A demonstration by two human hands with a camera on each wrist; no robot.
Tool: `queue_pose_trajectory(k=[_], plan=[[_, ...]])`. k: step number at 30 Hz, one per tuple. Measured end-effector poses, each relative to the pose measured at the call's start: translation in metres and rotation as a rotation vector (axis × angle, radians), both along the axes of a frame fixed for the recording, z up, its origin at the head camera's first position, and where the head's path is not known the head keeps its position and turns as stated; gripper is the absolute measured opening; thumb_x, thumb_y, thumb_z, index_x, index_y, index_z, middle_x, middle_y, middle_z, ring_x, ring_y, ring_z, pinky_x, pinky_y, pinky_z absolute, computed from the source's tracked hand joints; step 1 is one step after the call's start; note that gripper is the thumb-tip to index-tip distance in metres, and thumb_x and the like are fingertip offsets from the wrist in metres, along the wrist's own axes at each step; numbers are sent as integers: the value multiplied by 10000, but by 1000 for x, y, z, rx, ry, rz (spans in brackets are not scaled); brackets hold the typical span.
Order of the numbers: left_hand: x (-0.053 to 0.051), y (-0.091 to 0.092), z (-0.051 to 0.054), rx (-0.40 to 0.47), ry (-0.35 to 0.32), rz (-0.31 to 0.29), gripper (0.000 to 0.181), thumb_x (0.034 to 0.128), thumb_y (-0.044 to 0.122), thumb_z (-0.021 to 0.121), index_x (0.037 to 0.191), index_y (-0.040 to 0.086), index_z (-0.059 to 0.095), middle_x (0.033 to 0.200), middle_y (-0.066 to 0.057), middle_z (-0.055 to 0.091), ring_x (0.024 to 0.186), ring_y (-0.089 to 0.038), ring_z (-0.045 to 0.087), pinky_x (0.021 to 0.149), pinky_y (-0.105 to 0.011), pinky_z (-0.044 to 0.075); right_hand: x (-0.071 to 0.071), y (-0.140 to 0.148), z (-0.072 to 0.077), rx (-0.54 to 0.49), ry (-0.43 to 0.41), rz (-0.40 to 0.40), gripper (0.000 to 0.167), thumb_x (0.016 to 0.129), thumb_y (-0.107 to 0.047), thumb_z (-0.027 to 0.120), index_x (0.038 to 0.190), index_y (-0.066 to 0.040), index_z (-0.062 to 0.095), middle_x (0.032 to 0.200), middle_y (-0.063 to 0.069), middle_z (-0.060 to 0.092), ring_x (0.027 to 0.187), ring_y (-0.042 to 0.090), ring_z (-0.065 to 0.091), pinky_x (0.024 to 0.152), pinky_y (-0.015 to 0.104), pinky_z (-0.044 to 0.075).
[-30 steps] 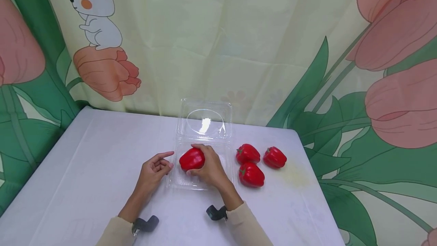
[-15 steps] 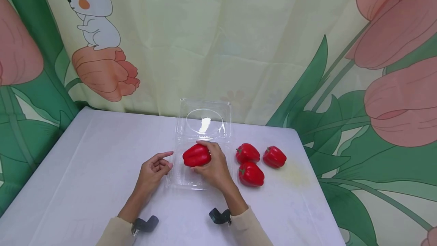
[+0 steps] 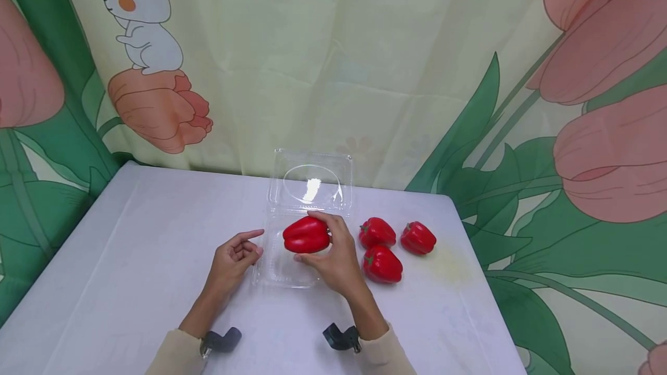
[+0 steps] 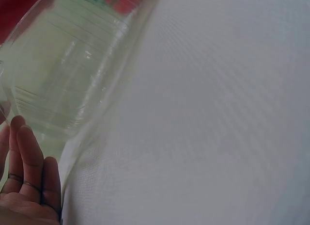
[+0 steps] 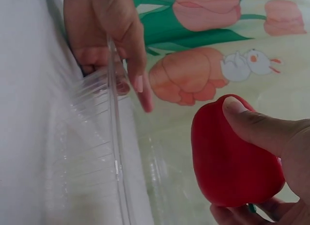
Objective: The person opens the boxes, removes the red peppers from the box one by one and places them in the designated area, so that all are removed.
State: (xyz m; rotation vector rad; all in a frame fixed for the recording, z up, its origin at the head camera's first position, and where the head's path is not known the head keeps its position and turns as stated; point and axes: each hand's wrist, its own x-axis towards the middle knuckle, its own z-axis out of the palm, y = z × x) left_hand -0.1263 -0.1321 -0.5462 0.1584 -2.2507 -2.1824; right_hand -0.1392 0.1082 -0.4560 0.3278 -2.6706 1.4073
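Observation:
My right hand (image 3: pixel 339 256) grips a red bell pepper (image 3: pixel 306 235) over the base of a clear plastic clamshell container (image 3: pixel 281 276). In the right wrist view the thumb lies on the side of the pepper (image 5: pixel 232 157), with fingers by its green stem end. My left hand (image 3: pixel 234 256) stays at the container's left rim, its thumb and fingers about the edge. The left wrist view shows its fingertips against the clear wall (image 4: pixel 72 89). To the right of the container lie three more red bell peppers: one behind (image 3: pixel 377 232), one in front (image 3: pixel 383 264) and one farther right (image 3: pixel 418 238).
The container's lid (image 3: pixel 311 181) stands raised at the back, near the table's rear edge. A white cloth covers the table (image 3: pixel 140 259). Behind it hangs a curtain (image 3: pixel 333 62) printed with tulips and a rabbit.
My right hand has lifted the bell pepper and moved it a little to the right, away from the container's base. The left hand has kept its place at the rim.

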Motion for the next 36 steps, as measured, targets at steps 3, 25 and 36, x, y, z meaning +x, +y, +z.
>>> queue_pose_trajectory(k=[3, 25, 36], plan=[[0, 0, -1, 6, 0, 0, 430, 967, 153, 796, 1382, 136, 684, 992, -130, 707, 815, -145, 642, 755, -157, 575, 4, 2, 6, -16, 14, -13, 932, 679, -208, 1017, 1472, -381, 559, 1435, -69, 571, 1302, 177, 591, 928, 370, 644], [-1, -1, -1, 23, 8, -5, 429, 974, 131, 784, 1388, 110, 674, 985, -97, 689, 812, -99, 627, 730, -166, 561, 14, 39, 19, -133, 71, -160, 968, 653, -149, 1020, 1482, -326, 555, 1452, -58, 576, 1318, 231, 587, 934, 476, 644], [-1, 0, -1, 18, -4, 0, 420, 977, 122, 779, 1385, 124, 679, 989, -106, 682, 816, -113, 626, 732, -170, 563, 22, 64, 23, -159, -1, -296, 1001, 654, -159, 1023, 1499, -351, 523, 1487, -29, 551, 1346, 251, 561, 960, 527, 629]])
